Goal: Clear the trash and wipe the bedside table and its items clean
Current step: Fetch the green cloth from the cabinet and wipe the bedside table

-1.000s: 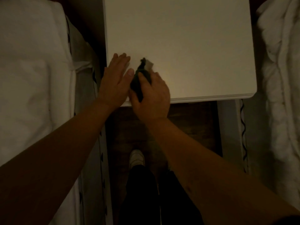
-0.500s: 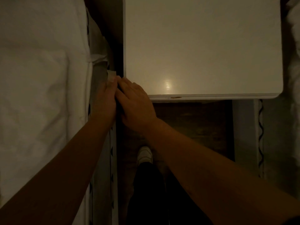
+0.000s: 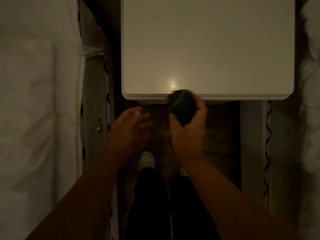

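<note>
Your right hand (image 3: 187,130) sits just below the centre of the frame with its fingers and thumb curled round a dark green cloth (image 3: 182,106), bunched into a lump. The top of the cloth overlaps the near edge of the white counter (image 3: 207,40), a little left of that edge's middle; motion blur hides whether it is actually touching the surface. Your left hand (image 3: 129,129) is to the left of it, in front of the counter's near left corner and clear of the counter, fingers loosely spread and relaxed with the thumb uppermost, holding nothing. The two hands are near each other but apart.

The counter fills the upper middle of the frame, and a small bright glare spot (image 3: 172,84) lies on its top just above the cloth. A bed with white sheets (image 3: 34,101) runs down the left side, and pale bedding (image 3: 310,101) fills the right edge. Below your hands you can see dark wooden floor (image 3: 221,129), your dark trousers (image 3: 149,205) at lower centre, and a white shoe (image 3: 146,159) poking out above them.
</note>
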`<state>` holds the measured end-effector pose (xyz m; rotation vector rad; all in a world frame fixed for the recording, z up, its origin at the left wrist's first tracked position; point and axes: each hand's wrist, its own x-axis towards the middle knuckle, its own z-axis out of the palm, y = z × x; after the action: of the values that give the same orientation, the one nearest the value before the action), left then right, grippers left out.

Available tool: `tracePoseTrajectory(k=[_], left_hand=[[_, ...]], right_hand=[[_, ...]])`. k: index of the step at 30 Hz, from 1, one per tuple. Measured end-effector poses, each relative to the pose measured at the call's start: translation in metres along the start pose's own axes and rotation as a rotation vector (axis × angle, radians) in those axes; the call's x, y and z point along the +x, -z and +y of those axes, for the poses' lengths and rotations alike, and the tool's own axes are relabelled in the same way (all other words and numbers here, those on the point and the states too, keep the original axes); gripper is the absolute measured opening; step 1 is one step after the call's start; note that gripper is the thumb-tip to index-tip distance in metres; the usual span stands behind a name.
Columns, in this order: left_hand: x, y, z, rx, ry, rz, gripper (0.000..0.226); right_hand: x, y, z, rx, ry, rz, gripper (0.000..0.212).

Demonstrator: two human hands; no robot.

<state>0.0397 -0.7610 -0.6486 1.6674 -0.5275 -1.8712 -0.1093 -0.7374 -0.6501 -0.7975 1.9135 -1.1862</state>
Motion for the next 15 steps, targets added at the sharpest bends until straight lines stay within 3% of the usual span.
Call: tracePoseTrajectory(k=[3, 5, 8, 11, 15], left_hand=[[0.008, -0.019, 0.004, 0.200, -0.247, 0.139, 0.031], [0.011, -0.027, 0.007, 0.398, -0.500, 0.268, 0.045], [0.026, -0.029, 0.014, 0.930, -0.799, 0.396, 0.057], [0.041, -0.026, 0.024, 1.346, -0.708, 0.280, 0.066], [0.046, -0.017, 0.028, 1.332, -0.748, 0.132, 0.073]], right_hand=[[0.027, 0.020, 0.003, 0.020, 0.004, 0.328, 0.073], [0.044, 0.020, 0.004, -0.042, -0.010, 0.329, 0.075], [0.048, 0.001, 0.011, -0.184, 0.024, 0.202, 0.074], [0.035, -0.023, 0.013, -0.245, 0.108, 0.172, 0.074], [0.020, -0.056, 0.011, -0.208, 0.130, 0.145, 0.076]])
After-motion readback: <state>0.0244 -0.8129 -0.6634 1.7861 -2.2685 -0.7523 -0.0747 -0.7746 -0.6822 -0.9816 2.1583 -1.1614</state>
